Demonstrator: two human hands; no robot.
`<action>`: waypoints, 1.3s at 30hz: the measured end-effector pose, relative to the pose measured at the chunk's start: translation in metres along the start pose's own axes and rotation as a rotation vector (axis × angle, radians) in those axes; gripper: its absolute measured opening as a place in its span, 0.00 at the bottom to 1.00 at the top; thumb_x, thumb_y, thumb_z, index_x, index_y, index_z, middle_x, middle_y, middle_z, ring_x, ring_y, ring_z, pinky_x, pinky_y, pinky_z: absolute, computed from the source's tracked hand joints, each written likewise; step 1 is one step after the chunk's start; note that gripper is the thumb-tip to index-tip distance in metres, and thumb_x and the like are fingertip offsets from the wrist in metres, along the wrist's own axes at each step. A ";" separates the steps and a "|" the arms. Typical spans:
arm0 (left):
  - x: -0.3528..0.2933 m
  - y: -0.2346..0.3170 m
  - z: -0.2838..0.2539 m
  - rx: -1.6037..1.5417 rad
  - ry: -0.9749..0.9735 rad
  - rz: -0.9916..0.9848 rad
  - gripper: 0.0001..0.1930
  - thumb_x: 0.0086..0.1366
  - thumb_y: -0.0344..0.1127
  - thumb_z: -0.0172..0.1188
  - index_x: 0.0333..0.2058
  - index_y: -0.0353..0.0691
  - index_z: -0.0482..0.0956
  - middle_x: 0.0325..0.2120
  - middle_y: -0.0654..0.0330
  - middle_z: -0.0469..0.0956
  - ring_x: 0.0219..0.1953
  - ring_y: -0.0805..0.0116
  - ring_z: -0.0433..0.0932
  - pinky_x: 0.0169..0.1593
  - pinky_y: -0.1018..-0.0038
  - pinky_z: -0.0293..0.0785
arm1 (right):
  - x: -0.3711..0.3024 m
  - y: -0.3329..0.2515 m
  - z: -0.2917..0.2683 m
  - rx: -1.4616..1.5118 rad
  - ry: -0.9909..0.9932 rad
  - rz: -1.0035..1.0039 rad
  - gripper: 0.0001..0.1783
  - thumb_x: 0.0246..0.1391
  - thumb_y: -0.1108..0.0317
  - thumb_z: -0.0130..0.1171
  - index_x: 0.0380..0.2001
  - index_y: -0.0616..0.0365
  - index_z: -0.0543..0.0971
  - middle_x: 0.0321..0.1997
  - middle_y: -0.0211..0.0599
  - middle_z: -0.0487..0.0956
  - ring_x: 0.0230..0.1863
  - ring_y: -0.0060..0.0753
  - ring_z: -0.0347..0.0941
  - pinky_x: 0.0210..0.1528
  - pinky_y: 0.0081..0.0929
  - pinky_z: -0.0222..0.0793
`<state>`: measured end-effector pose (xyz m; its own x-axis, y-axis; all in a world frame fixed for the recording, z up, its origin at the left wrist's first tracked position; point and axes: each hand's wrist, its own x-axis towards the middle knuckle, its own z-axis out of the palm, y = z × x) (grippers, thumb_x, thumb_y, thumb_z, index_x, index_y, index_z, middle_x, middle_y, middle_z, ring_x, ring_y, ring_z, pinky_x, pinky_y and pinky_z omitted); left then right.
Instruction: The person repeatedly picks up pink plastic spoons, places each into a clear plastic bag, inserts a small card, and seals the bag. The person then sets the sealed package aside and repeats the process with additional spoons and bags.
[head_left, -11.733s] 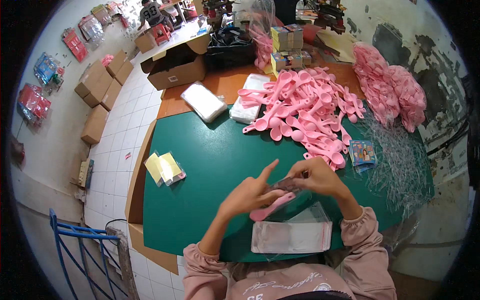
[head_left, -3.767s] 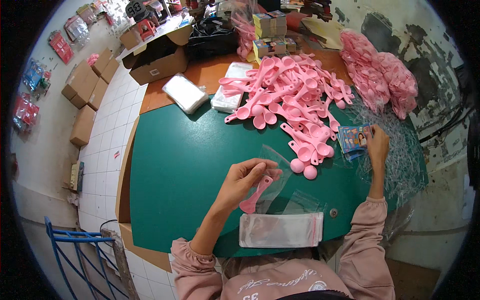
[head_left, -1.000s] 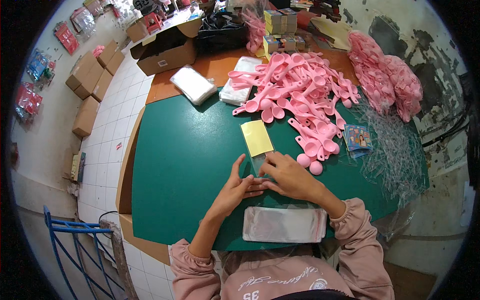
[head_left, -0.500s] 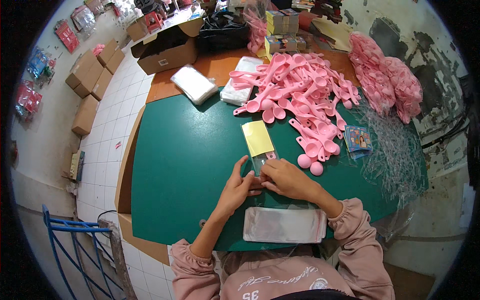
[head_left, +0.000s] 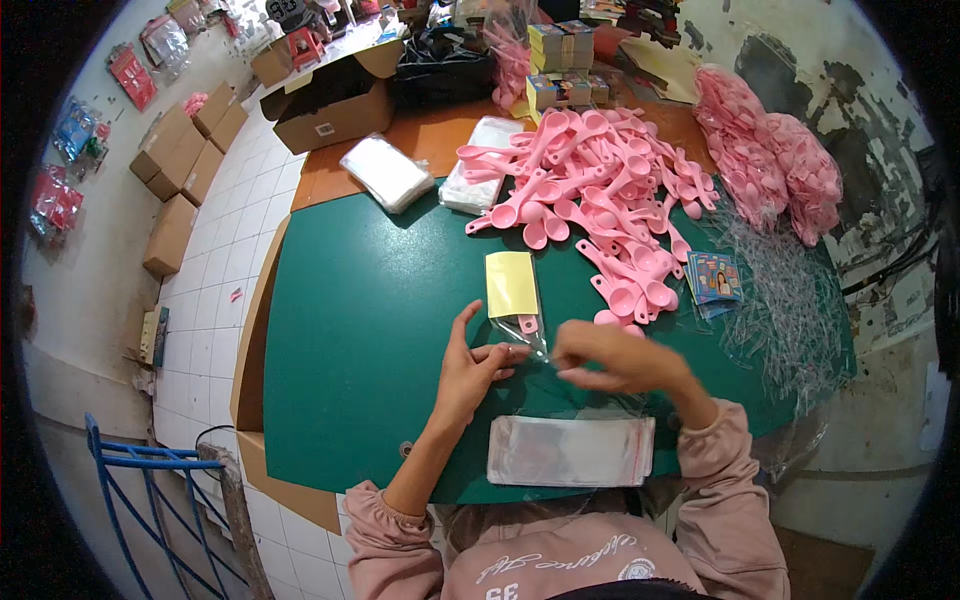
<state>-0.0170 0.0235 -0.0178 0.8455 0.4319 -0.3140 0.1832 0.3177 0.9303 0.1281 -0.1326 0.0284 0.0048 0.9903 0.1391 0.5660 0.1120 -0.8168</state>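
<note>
A clear plastic bag (head_left: 515, 332) lies on the green table in front of me, with a yellow card (head_left: 511, 284) and a pink spoon handle (head_left: 528, 323) inside it. My left hand (head_left: 468, 368) pinches the bag's near end with its fingertips, index finger raised. Close by on the right, my right hand (head_left: 615, 358) is closed, fingers pressed together and slightly blurred. Something thin and shiny shows between the two hands, but I cannot make out whether it is bag film or a strip. Nearer to me lies a stack of clear bags (head_left: 570, 450).
Beyond the bag is a heap of pink measuring spoons (head_left: 600, 190). Printed cards (head_left: 714, 278) and a tangle of clear strips (head_left: 780, 310) lie at the right. White packs (head_left: 388, 173) and an open carton (head_left: 335, 115) stand at the back left.
My right hand has lifted off the bag's near end and moved right. The bag has turned straighter and sits slightly nearer. My left hand stays at its near end.
</note>
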 end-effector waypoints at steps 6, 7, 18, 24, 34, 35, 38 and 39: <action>-0.004 0.011 0.002 0.018 -0.143 -0.047 0.16 0.63 0.32 0.48 0.49 0.40 0.65 0.34 0.56 0.77 0.36 0.73 0.77 0.35 0.82 0.72 | -0.112 0.049 -0.162 -0.415 0.558 0.548 0.12 0.45 0.74 0.53 0.36 0.64 0.70 0.31 0.41 0.72 0.36 0.40 0.69 0.40 0.31 0.66; -0.003 0.012 0.008 0.027 -0.179 -0.053 0.12 0.63 0.32 0.47 0.45 0.39 0.68 0.35 0.57 0.77 0.36 0.74 0.77 0.34 0.83 0.70 | -0.145 0.076 -0.182 -1.092 0.752 0.625 0.15 0.43 0.75 0.52 0.39 0.63 0.70 0.34 0.45 0.72 0.38 0.47 0.69 0.42 0.34 0.65; -0.011 0.017 -0.005 -0.158 -0.156 -0.096 0.08 0.64 0.35 0.47 0.39 0.41 0.72 0.32 0.63 0.78 0.35 0.78 0.76 0.37 0.83 0.66 | 0.015 0.026 0.024 -0.268 0.350 0.123 0.21 0.38 0.71 0.64 0.38 0.57 0.69 0.37 0.40 0.64 0.40 0.34 0.65 0.41 0.29 0.64; -0.006 0.022 -0.015 0.241 -0.083 0.044 0.10 0.61 0.29 0.50 0.42 0.40 0.69 0.30 0.62 0.76 0.34 0.77 0.75 0.32 0.83 0.70 | 0.013 0.033 0.018 0.049 0.497 0.200 0.09 0.41 0.74 0.61 0.28 0.61 0.73 0.36 0.36 0.65 0.32 0.27 0.68 0.34 0.21 0.67; 0.004 0.011 -0.006 0.524 -0.047 0.266 0.08 0.53 0.29 0.62 0.31 0.35 0.73 0.27 0.66 0.74 0.32 0.79 0.73 0.30 0.82 0.71 | 0.008 0.042 0.026 0.611 0.396 0.369 0.08 0.50 0.69 0.57 0.27 0.61 0.71 0.30 0.30 0.71 0.31 0.17 0.70 0.34 0.16 0.69; 0.004 0.013 -0.006 0.563 -0.038 0.228 0.08 0.52 0.29 0.62 0.31 0.35 0.74 0.27 0.66 0.74 0.31 0.80 0.73 0.30 0.83 0.71 | 0.009 0.040 0.025 0.677 0.382 0.420 0.08 0.51 0.68 0.57 0.28 0.62 0.71 0.27 0.30 0.73 0.30 0.18 0.72 0.34 0.16 0.70; 0.003 0.011 -0.008 0.531 -0.035 0.159 0.08 0.52 0.29 0.63 0.30 0.35 0.74 0.26 0.66 0.75 0.29 0.81 0.72 0.31 0.83 0.70 | 0.013 0.035 0.026 0.659 0.378 0.487 0.07 0.52 0.71 0.54 0.28 0.64 0.69 0.26 0.33 0.75 0.29 0.22 0.74 0.34 0.18 0.71; 0.002 0.010 -0.008 0.460 -0.043 0.129 0.08 0.52 0.29 0.63 0.30 0.34 0.74 0.26 0.65 0.75 0.28 0.81 0.72 0.31 0.84 0.69 | 0.013 0.035 0.028 0.662 0.376 0.486 0.07 0.52 0.71 0.54 0.28 0.64 0.69 0.26 0.33 0.75 0.29 0.22 0.74 0.34 0.18 0.71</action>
<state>-0.0177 0.0347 -0.0107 0.8943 0.4045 -0.1913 0.2699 -0.1466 0.9517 0.1247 -0.1133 -0.0140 0.4541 0.8615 -0.2269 -0.1588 -0.1724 -0.9722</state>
